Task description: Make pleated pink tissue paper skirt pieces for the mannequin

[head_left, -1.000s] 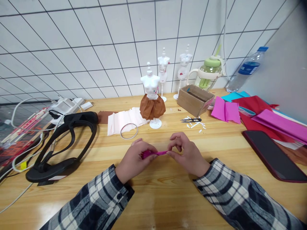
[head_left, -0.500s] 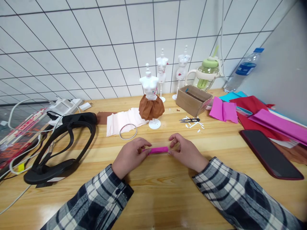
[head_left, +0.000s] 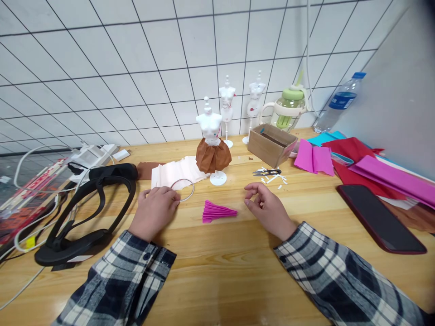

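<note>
- The pleated paper [head_left: 218, 212], pink, lies on bare worktop [head_left: 217, 290] between the hands, well in from the back edge; its fanned wide end points left, its narrow end right.
- The left hand [head_left: 154, 210] rests palm down over the left side of the ring [head_left: 193, 188], fingers bent; whether they are clamped on it, I cannot tell.
- The right hand [head_left: 268, 210] is just beyond the paper's narrow end, apart from it, thumb and forefinger parted and holding nothing.
- The ring overlaps the near edge of the pale sheet [head_left: 176, 172].
- Behind, toward the back edge, a dummy [head_left: 210, 124] stands upright in a brown skirt [head_left: 213, 156].
- Nearer the right edge, the snips [head_left: 272, 172] lie among white scraps [head_left: 280, 186], in front of the open box [head_left: 265, 151].
- The phone [head_left: 380, 219] lies face up near the right edge.
- The bottle [head_left: 341, 102] leans in the back right corner.
</note>
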{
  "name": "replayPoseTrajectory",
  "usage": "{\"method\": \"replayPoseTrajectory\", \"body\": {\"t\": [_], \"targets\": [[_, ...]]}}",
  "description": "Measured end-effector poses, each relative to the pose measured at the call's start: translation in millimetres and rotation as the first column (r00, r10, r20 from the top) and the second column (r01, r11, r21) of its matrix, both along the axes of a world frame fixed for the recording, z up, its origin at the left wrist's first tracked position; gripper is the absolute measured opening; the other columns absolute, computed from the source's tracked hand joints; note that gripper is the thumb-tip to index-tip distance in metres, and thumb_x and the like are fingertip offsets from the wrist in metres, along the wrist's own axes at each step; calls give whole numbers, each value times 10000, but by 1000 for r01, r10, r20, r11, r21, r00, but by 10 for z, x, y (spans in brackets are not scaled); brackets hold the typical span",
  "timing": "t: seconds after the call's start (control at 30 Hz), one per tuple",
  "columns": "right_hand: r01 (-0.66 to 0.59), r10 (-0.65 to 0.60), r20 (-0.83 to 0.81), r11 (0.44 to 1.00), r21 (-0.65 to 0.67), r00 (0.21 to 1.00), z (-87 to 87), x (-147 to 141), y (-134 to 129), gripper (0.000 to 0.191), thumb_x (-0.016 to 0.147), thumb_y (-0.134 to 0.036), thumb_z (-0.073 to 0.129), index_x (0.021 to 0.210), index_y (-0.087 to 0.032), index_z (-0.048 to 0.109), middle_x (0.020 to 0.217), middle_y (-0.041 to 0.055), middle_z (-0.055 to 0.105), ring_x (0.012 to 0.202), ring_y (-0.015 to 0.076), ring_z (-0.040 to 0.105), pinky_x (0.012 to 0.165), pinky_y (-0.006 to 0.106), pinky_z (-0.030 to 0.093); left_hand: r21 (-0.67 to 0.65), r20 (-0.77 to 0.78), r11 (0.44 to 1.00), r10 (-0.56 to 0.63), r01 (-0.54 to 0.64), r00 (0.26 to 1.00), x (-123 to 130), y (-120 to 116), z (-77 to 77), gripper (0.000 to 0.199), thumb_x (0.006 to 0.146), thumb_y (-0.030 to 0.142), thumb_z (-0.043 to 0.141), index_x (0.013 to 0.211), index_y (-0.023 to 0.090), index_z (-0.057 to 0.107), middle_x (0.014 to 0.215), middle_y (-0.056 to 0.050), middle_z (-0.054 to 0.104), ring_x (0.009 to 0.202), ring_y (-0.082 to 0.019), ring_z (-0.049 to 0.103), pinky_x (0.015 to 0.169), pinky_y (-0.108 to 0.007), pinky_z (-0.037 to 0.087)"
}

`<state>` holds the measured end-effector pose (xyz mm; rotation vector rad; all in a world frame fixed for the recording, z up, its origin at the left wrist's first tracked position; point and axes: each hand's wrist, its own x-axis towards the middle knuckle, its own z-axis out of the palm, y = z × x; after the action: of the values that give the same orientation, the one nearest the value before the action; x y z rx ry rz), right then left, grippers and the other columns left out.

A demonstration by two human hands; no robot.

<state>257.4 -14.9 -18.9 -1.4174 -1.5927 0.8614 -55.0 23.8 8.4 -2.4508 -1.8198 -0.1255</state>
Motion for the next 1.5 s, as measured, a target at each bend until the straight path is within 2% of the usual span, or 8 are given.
{"method": "replayPoseTrajectory", "body": {"t": [0.2, 0.33, 0.43, 0.67, 0.87, 1.13, 1.27, 1.5], "targets": [[11, -26, 93, 987, 161, 995, 11, -3, -26, 287, 817, -188, 572, 1100, -215, 533, 941, 14, 630, 586, 109, 476, 581, 272, 454, 70, 284, 997, -9, -12, 959, 170, -56, 1, 194, 923, 334, 471, 928, 199, 610, 957, -75, 688, 957, -273, 600, 889, -439, 377], [-73, 27, 150, 949, 306, 988, 59, -81, -129, 183, 862, -220, 577, 1044, -222, 563, 973, 43, 659, 777, 168, 585, 695, 319, 496, 133, 567, 986, -157, 98, 809, 483, -325, 13, 185, 968, 305, 417, 896, 206, 555, 884, -37, 662, 895, -206, 602, 922, -385, 414], [-169, 145, 93, 915, 367, 985, 103, -193, -243, 308, 880, -254, 597, 1178, -240, 521, 1125, 74, 649, 1041, 222, 609, 876, 388, 509, 153, 632, 965, -262, 213, 730, 736, -549, -6, 129, 966, 249, 432, 930, 223, 554, 859, -18, 666, 864, -183, 601, 971, -382, 407], [-135, 132, 35, 914, 382, 991, 100, -343, -312, 300, 875, -262, 633, 1164, -274, 554, 1134, 65, 664, 1011, 220, 622, 865, 408, 535, 217, 544, 920, -392, 327, 742, 925, -665, -44, 172, 927, 181, 498, 1050, 265, 585, 884, 6, 712, 843, -172, 642, 1026, -439, 340], [-132, 147, -17, 931, 340, 989, 49, -326, -273, 235, 845, -194, 647, 1064, -261, 598, 1001, 41, 671, 930, 194, 631, 814, 366, 551, 306, 454, 868, -494, 391, 742, 900, -644, -89, 205, 895, 144, 566, 1078, 236, 559, 872, 3, 735, 749, -146, 665, 768, -323, 413], [-164, 174, -6, 939, 302, 985, 69, -319, -259, 173, 822, -181, 654, 968, -242, 584, 909, 21, 667, 842, 178, 624, 717, 318, 534, 329, 372, 823, -564, 463, 738, 882, -611, -88, 218, 882, 116, 568, 1073, 221, 560, 911, -14, 742, 805, -169, 671, 761, -321, 437], [-153, 162, 10, 909, 389, 987, 59, -309, -255, 159, 820, -179, 655, 792, -228, 506, 1024, 53, 644, 951, 207, 606, 806, 368, 525, 356, 358, 815, -571, 457, 739, 888, -616, -80, 219, 885, 125, 561, 1082, 219, 565, 868, -15, 735, 771, -167, 674, 732, -317, 446], [-102, 88, 52, 885, 454, 995, 56, -294, -283, 342, 833, -233, 683, 1149, -272, 560, 1236, 84, 525, 912, 183, 594, 720, 330, 548, 347, 386, 834, -543, 428, 746, 880, -622, -75, 204, 876, 127, 559, 1054, 226, 564, 786, 0, 718, 711, -155, 661, 693, -297, 441]]}}
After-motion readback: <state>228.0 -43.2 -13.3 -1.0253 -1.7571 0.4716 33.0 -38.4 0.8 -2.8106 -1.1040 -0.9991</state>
